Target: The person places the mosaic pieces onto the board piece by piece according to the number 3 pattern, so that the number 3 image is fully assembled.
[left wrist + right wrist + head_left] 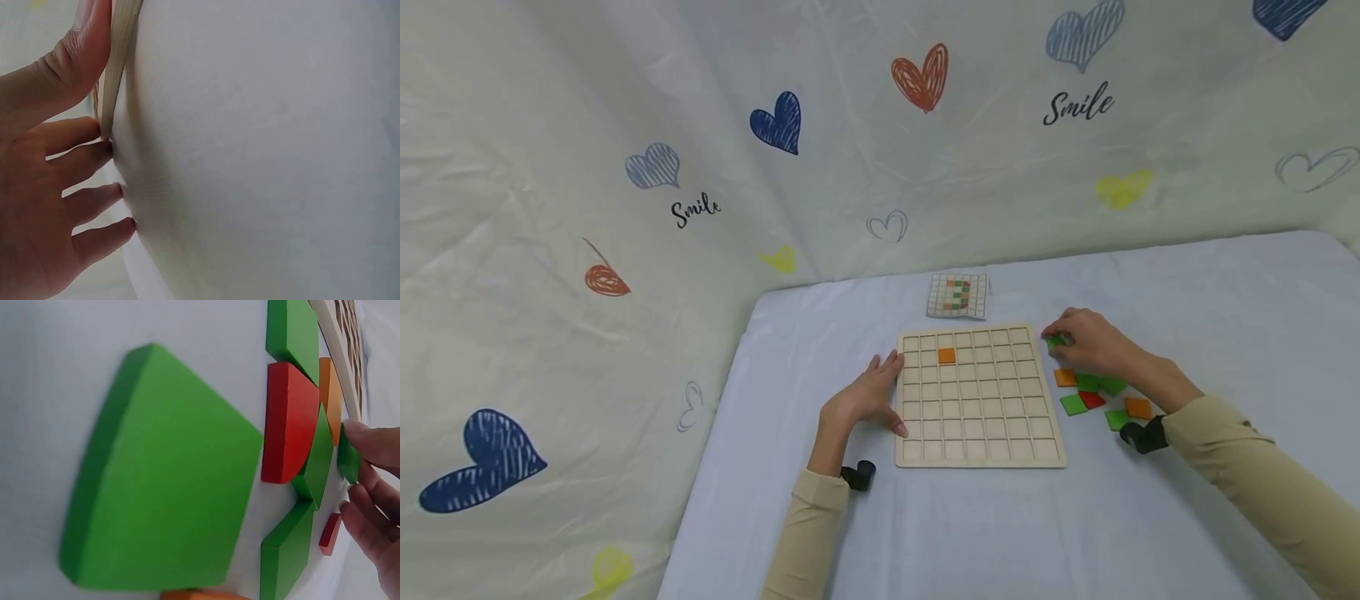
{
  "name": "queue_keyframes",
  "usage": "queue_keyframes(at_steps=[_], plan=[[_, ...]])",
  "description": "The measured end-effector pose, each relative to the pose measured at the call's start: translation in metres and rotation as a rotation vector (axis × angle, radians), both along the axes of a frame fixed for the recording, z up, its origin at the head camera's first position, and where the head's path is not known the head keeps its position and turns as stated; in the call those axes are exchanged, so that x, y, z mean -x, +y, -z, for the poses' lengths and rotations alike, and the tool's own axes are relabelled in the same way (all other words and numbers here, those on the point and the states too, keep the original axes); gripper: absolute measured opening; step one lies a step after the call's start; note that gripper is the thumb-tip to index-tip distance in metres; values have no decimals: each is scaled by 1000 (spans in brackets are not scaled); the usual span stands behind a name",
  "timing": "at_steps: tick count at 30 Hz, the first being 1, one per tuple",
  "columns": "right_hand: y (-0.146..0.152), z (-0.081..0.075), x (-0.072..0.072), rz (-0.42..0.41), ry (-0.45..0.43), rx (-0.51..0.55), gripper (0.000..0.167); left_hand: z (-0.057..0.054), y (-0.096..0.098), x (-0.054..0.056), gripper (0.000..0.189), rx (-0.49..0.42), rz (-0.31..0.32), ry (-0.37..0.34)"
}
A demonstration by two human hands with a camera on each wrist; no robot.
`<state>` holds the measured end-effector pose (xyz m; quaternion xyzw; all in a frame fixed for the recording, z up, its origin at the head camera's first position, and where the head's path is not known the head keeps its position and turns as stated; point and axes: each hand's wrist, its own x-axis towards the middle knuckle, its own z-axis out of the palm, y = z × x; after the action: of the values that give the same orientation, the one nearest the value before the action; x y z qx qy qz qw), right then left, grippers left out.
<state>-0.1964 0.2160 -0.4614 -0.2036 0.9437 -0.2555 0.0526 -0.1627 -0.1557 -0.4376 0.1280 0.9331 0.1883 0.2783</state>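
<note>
My right hand [1093, 342] pinches a green square tile [348, 455] between thumb and fingers, just off the right edge of the wooden grid board [958, 429]. One orange tile [947, 356] lies in a cell near the top of that board. At its left edge rests my left hand [867, 398], fingers spread and thumb touching the lower left rim. The left wrist view shows the thumb [78, 62] against the board's side, with fingertips down on the cloth. Below my right hand lie loose green tiles [1073, 405], orange tiles [1138, 407] and a red tile [1092, 400].
Behind the board lies a printed pattern card [957, 296] showing a coloured figure on a grid. Another red tile [330, 534] sits near my right fingers in the right wrist view. White cloth covers the table [970, 533]; a heart-printed curtain [820, 192] hangs behind.
</note>
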Motion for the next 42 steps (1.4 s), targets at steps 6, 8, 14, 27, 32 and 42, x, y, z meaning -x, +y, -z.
queue_keyframes(at_steps=[6,8,14,27,32,42], plan=[[3,1,-2,12,4,28,21,-1,2,-2,125,-11,2,6],[2,2,-2,13,18,46,19,-1,2,-2,125,-13,4,4],[-1,4,-4,16,55,86,15,-1,-1,-2,125,-26,6,1],[-5,-5,-9,46,19,159,32,1,0,-2,125,-40,9,5],[-7,-7,-9,68,-26,162,36,2,0,-1,125,-39,1,4],[-14,-7,-5,88,-69,181,34,1,-3,0,126,-28,6,11]])
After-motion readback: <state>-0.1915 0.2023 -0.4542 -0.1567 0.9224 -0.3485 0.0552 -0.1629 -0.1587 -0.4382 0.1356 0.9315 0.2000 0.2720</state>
